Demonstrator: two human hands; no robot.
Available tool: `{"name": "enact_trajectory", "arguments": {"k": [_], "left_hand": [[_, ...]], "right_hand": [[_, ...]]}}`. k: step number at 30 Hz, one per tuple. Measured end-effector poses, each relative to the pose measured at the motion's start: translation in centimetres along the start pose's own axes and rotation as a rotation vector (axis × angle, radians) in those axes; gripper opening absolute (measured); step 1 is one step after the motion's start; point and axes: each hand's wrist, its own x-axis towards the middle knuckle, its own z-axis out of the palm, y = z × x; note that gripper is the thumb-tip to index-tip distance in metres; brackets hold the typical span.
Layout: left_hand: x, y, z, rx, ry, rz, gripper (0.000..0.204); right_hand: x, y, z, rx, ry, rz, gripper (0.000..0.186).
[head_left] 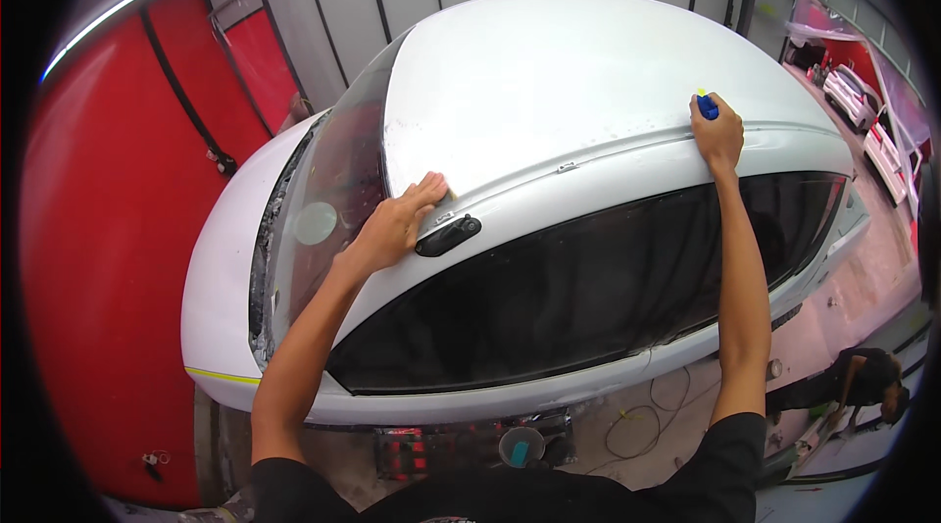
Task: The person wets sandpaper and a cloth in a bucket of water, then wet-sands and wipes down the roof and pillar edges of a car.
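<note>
The bare white roof (pixel 549 72) of a car lies under both my hands. My left hand (pixel 397 224) presses, fingers together, on the roof edge by the windshield's upper corner. A thin tan edge (pixel 451 195), like that of a pad, peeks out under its fingertips; the rest is hidden. Just below that hand a black elongated piece with a round end (pixel 449 237) rests against the car. Farther right, above the roof channel (pixel 608 152), my right hand (pixel 720 136) is closed around a small blue object with a yellow-green tip (pixel 707 107).
Dark side windows (pixel 549 298) and the windshield (pixel 323 180) border the roof. A bucket (pixel 521 447) and a looped hose (pixel 637 420) are on the floor beside the car. Another person (pixel 863 386) bends over at the lower right. Red sheeting (pixel 108 258) hangs at the left.
</note>
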Motion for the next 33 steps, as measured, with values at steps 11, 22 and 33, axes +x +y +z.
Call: {"name": "enact_trajectory", "arguments": {"k": [11,22,33], "left_hand": [[0.9,0.6,0.5,-0.149,-0.075,-0.017,0.038],[2.2,1.1,0.5,-0.024,-0.136,0.029,0.041],[3.0,2.7,1.5,0.027,-0.115,-0.010,0.038]], "right_hand": [[0.1,0.5,-0.2,0.018,0.019,0.003,0.035],[0.1,1.0,0.3,-0.004,-0.015,0.024,0.037],[0.0,1.0,-0.4,-0.017,-0.019,0.043,0.040]]}}
